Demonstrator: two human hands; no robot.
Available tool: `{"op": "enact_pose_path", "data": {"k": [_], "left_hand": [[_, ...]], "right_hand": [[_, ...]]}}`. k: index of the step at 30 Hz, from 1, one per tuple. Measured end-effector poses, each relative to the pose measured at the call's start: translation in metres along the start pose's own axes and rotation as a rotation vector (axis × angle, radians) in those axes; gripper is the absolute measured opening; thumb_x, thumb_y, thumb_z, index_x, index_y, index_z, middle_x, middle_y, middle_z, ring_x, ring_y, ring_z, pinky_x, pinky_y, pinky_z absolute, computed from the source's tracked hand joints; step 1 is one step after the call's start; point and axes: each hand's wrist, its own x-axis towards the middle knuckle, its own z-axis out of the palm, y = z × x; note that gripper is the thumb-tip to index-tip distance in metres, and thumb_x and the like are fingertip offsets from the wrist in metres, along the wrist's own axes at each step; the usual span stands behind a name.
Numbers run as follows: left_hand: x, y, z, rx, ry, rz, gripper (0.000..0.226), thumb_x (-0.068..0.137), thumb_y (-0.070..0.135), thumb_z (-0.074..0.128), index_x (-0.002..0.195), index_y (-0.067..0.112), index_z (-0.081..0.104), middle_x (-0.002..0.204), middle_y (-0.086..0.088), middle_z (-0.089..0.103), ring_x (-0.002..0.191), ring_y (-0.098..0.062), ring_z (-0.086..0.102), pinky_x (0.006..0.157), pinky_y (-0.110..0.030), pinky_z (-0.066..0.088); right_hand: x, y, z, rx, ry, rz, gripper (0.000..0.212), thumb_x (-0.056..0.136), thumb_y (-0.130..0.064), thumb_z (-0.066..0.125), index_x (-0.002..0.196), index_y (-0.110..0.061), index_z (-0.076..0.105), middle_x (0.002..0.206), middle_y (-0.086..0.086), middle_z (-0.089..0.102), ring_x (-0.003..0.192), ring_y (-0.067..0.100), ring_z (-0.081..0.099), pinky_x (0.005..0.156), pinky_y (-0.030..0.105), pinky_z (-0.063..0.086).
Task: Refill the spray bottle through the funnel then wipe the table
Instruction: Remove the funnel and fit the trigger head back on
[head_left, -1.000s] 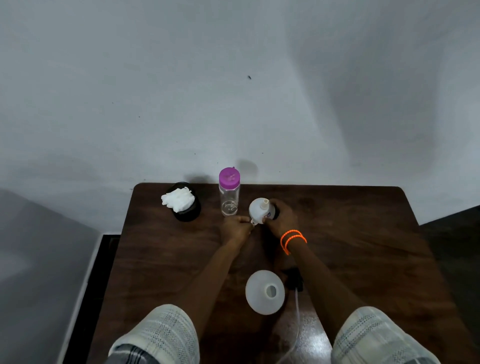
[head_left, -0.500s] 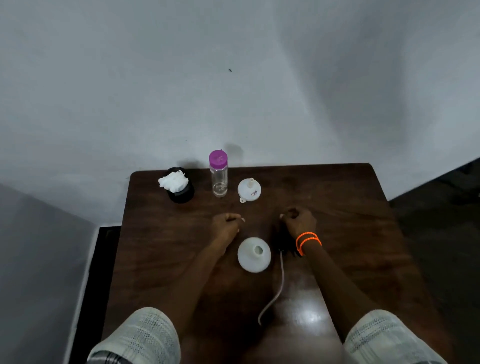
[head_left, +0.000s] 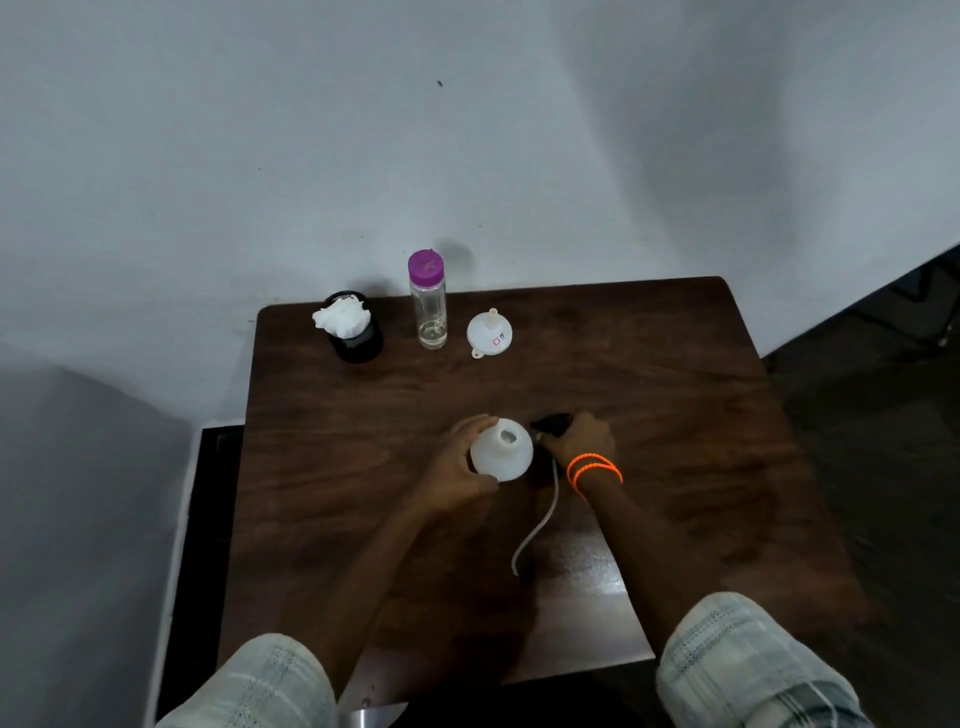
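Step in hand: I judge this as readying the open spray bottle for the funnel, which sits upside down near the far edge, well apart from my hands
Left hand: my left hand curls its fingers round the bottle's left side, grasping it upright on the table
Right hand: my right hand is curled over the black spray head, gripping it just beside the bottle; its dip tube trails toward me across the wood
How I'd do it well: I'd set the spray head down clear of the bottle, tube flat so it cannot snag, keep my left grip low on the body, then fetch the funnel and seat its spout straight into the neck before any pouring
Pour source: the clear bottle with the purple cap stands at the far edge with only a little liquid visible at the bottom; I'd pour slowly
Bottle material: translucent white plastic, rounded and squat, with 1 narrow open neck on top
Funnel: white plastic, wide cone, short spout pointing up, small tab at the rim and a sticker
Wiping stock: crumpled white tissue in a black cup, far-left corner
Table: dark wood grain, glossy near me, rounded corners
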Motion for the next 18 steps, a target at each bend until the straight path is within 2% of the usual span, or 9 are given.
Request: {"op": "enact_pose_path", "data": {"k": [3,9,11,13,16,18], "left_hand": [[0.0,0.001,0.007,0.147,0.015,0.057,0.092,0.063,0.021,0.085,0.148,0.023,0.05,0.154,0.005,0.042,0.14,-0.012,0.043,0.115,-0.031,0.038],[0.01,0.006,0.015,0.237,0.061,0.039,0.111,0.051,0.034,0.098,0.15,0.022,0.049,0.153,0.004,0.046,0.138,-0.013,0.045,0.113,-0.032,0.04],[0.013,0.008,0.018,0.259,0.057,0.038,0.116,0.048,0.034,0.101,0.15,0.019,0.047,0.153,0.003,0.047,0.137,-0.013,0.045,0.113,-0.03,0.04],[0.016,0.011,0.02,0.256,0.062,0.037,0.117,0.047,0.031,0.101,0.15,0.017,0.048,0.151,0.001,0.048,0.135,-0.014,0.047,0.112,-0.029,0.041],[0.016,0.014,0.021,0.26,0.121,0.056,0.106,0.048,0.023,0.101,0.142,0.014,0.055,0.141,-0.002,0.056,0.128,-0.018,0.054,0.109,-0.039,0.047],[0.012,0.016,0.023,0.262,0.157,0.06,0.1,0.05,0.02,0.1,0.139,0.013,0.058,0.138,-0.004,0.058,0.126,-0.02,0.055,0.107,-0.042,0.048]], "right_hand": [[0.003,0.0,0.006,0.028,0.019,0.012,0.061,0.065,-0.052,0.081,0.112,-0.014,0.072,0.105,0.012,0.075,0.097,0.033,0.071,0.083,0.04,0.06],[0.002,-0.006,0.002,0.174,0.051,0.086,0.056,0.072,-0.026,0.086,0.117,-0.001,0.064,0.115,0.021,0.069,0.109,0.039,0.066,0.091,0.043,0.057],[0.006,-0.003,-0.001,0.202,0.058,0.11,0.055,0.07,-0.027,0.086,0.115,-0.002,0.065,0.114,0.021,0.069,0.105,0.039,0.067,0.09,0.045,0.058],[0.009,0.002,-0.008,0.256,0.06,0.126,0.05,0.066,-0.029,0.086,0.108,-0.008,0.069,0.105,0.018,0.073,0.091,0.035,0.071,0.081,0.045,0.061],[0.014,0.004,-0.029,0.345,0.086,0.092,0.036,0.066,-0.026,0.085,0.099,-0.016,0.074,0.09,0.002,0.072,0.081,0.021,0.068,0.077,0.032,0.058],[0.02,0.002,-0.049,0.41,0.099,0.125,0.036,0.066,-0.025,0.086,0.101,-0.021,0.077,0.091,0.002,0.074,0.081,0.021,0.069,0.077,0.034,0.059]]}}
